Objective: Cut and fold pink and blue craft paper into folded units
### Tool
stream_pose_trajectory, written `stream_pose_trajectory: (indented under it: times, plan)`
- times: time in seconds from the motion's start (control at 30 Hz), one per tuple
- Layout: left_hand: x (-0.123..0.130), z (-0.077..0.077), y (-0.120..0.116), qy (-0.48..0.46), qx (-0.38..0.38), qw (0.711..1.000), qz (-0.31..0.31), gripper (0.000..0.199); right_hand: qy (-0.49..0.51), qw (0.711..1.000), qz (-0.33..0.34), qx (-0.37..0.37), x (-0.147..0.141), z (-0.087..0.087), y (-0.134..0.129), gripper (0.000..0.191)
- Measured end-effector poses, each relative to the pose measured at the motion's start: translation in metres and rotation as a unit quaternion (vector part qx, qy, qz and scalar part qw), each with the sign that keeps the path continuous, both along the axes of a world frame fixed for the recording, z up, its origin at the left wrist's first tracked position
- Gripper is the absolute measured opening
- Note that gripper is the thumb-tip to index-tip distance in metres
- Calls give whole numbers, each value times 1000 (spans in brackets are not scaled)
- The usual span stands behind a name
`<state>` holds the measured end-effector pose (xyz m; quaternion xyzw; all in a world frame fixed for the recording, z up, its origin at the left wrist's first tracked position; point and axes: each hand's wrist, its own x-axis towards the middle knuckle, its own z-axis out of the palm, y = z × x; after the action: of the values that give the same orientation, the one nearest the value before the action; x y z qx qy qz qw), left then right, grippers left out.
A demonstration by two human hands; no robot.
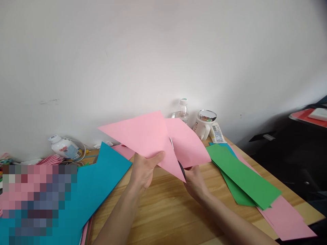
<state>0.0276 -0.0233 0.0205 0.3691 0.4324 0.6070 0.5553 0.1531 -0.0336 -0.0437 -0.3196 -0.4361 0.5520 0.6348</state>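
Note:
A large pink sheet of paper (143, 134) is held up over the wooden table (158, 217). My left hand (145, 168) is closed on its lower edge, thumb on top. On the right, my right hand (194, 180) is closed round the dark handle of scissors (181, 169), its fingers partly hidden by the paper. The scissors' blade shows between the sheet's left part and its curved right part (187, 144), so the paper is partly split there.
Blue sheets (102, 183) and a white bottle (65, 148) lie at left. By the wall stand a clear bottle (183, 110) and a white mug (204, 126). Green strips (245, 173) overlap pink paper (286, 217) at right. A blurred patch covers the lower left.

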Motion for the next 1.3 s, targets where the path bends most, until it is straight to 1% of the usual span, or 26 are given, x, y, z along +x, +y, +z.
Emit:
stream_pose_trajectory:
  times: [0.17, 0.23, 0.27, 0.33, 0.4, 0.47, 0.5, 0.53, 0.6, 0.67, 0.73, 0.83, 0.93, 1.0, 1.07, 1.13, 1.2, 1.23, 1.3]
  plan:
    - [0, 0, -1, 0, -2, 1000, -1, 65, -6, 1000, 5, -6, 0, 1, -1, 23]
    - [0, -1, -1, -1, -2, 1000, 1, 66, -15, 1000, 11, -18, 0, 1, -1, 21]
    - [0, -1, 0, -1, 0, 1000, 1, 66, -23, 999, 22, -28, 0, 0, -1, 22]
    - [-1, 1, 0, -1, 15, 1000, 7, 65, -41, 996, 65, -45, 0, 0, -1, 24]
    - [-3, 4, 2, -5, 56, 998, 35, 62, -45, 991, 120, -49, 2, -1, -1, 25]
    - [-8, 8, 4, -2, 109, 990, 93, 59, -38, 985, 163, -47, 3, -2, -2, 26]
    - [-11, 10, 5, 5, 130, 983, 128, 58, -34, 984, 171, -48, 3, -2, -2, 26]
    - [-14, 11, 6, 17, 142, 977, 158, 57, -30, 985, 163, -51, 3, -2, -2, 27]
    - [-21, 12, 8, 49, 147, 970, 187, 55, -14, 993, 105, -58, 3, -3, -1, 31]
    - [-26, 10, 11, 84, 148, 969, 179, 54, 21, 997, 21, -67, 4, -3, 1, 29]
    - [-26, 4, 12, 124, 148, 969, 155, 52, 59, 995, -33, -70, 5, -2, 3, 27]
    - [-16, -6, 10, 183, 123, 969, 110, 49, 82, 994, -44, -50, 8, 0, 5, 29]
    - [-2, -14, 6, 210, 98, 972, 46, 43, 52, 996, -31, -58, 9, 1, 4, 38]
    - [2, -15, 3, 208, 105, 973, 8, 38, 31, 996, -41, -72, 9, 1, 4, 44]
    - [1, -13, 3, 201, 115, 973, -3, 37, 19, 995, -64, -78, 8, 1, 4, 46]
    - [-6, -8, 5, 178, 125, 976, 25, 38, 12, 994, -78, -77, 7, 1, 4, 44]
    - [-14, 0, 7, 116, 144, 980, 68, 38, 4, 994, -78, -71, 6, 2, 3, 42]
    - [-18, 4, 8, 78, 157, 982, 74, 38, -2, 995, -75, -66, 6, 3, 2, 40]
    - [-23, 10, 9, 28, 171, 983, 64, 39, -22, 996, -70, -53, 4, 4, 0, 37]
